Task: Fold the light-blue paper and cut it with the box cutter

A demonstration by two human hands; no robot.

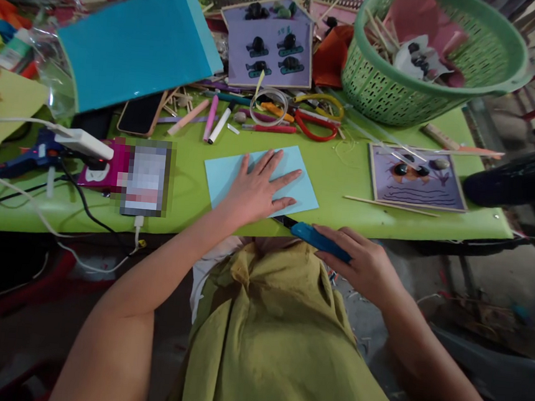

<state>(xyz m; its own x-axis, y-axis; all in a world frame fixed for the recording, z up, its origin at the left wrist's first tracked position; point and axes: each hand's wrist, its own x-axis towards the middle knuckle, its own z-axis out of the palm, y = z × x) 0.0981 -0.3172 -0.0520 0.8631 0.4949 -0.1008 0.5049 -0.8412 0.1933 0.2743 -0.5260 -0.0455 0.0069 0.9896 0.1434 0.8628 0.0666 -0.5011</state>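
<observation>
Your left hand (260, 187) is softly lit, pixelation to its left; rightward of your right hand (361, 253), the floor (500, 271) looks dim, blurry.

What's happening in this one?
A person's left hand is spread flat on a light blue sheet of paper on a green table. Their right hand holds a blue utility knife, its blade at the sheet's near edge; whether it touches isn't clear. Beyond the sheet lie pens and red-handled scissors.

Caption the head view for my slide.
Left hand spread on light blue paper; right hand holds a blue utility knife at the paper's edge.
</observation>
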